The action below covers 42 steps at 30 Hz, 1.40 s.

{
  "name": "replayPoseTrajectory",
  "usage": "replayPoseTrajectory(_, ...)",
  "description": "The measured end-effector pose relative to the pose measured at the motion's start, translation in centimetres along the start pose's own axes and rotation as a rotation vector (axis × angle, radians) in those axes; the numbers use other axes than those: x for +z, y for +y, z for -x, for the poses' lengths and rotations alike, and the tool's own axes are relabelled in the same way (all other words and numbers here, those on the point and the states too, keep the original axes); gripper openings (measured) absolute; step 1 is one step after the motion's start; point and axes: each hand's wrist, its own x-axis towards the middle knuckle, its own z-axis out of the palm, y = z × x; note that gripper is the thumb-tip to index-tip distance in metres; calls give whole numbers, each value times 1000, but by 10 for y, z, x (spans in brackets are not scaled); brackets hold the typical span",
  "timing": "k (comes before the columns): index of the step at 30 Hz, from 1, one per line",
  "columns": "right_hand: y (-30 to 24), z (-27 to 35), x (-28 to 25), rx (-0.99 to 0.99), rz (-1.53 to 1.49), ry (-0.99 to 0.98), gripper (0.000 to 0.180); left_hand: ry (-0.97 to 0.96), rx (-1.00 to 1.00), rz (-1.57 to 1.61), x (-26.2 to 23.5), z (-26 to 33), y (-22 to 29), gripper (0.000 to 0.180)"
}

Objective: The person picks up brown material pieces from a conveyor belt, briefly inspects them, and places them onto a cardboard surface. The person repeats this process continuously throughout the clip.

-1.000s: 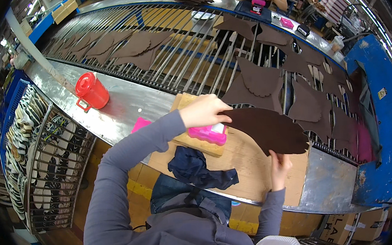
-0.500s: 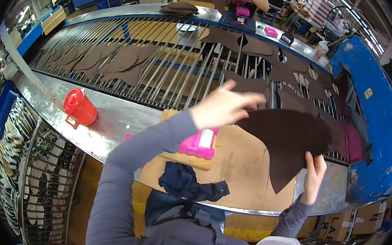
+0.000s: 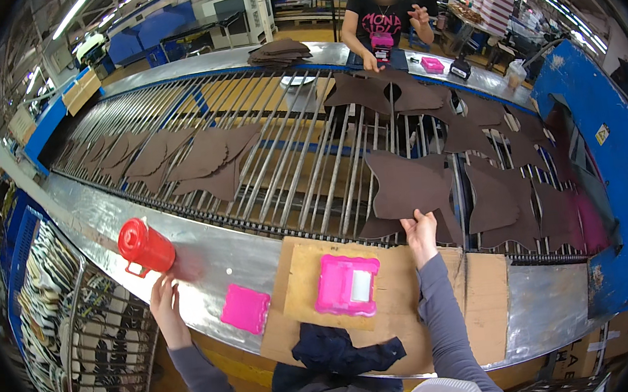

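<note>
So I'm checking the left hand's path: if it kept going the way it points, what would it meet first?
Probably the red canister: the left hand points up toward it, just short of touching.

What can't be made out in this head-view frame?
- Right hand: palm side hidden; grip on brown leather piece unclear.
- Left hand: near red jug, contact unclear.
- Pink tray: contents too small.
- Rack items: blurred by fisheye rim.

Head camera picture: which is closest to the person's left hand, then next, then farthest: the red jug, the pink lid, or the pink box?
From the left hand:
1. Red jug, just above it on the metal counter.
2. Pink lid, to its right, at the counter's edge.
3. Pink box, farther right, on the cardboard.
</note>
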Motion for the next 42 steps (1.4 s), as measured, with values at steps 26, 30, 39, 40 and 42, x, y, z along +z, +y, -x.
replayPoseTrajectory(26, 9, 20, -2, 300, -2, 74, 62, 29, -141, 215, 45, 2, -40, 25)
replayPoseTrajectory(30, -9, 40, -12, 359, -11, -53, 66, 28, -149, 212, 47, 4, -39, 26)
replayPoseTrajectory(39, -124, 164, -27, -151, 418, -157, 54, -333, -96, 234, 123, -76, -16, 43)
replayPoseTrajectory(40, -133, 171, -41, -213, 425, -91, 54, -385, -167, 250, 149, -87, -14, 43)
replayPoseTrajectory(42, -146, 178, -60, -261, 490, -24, 53, -400, -333, 218, 157, -150, -66, 49)
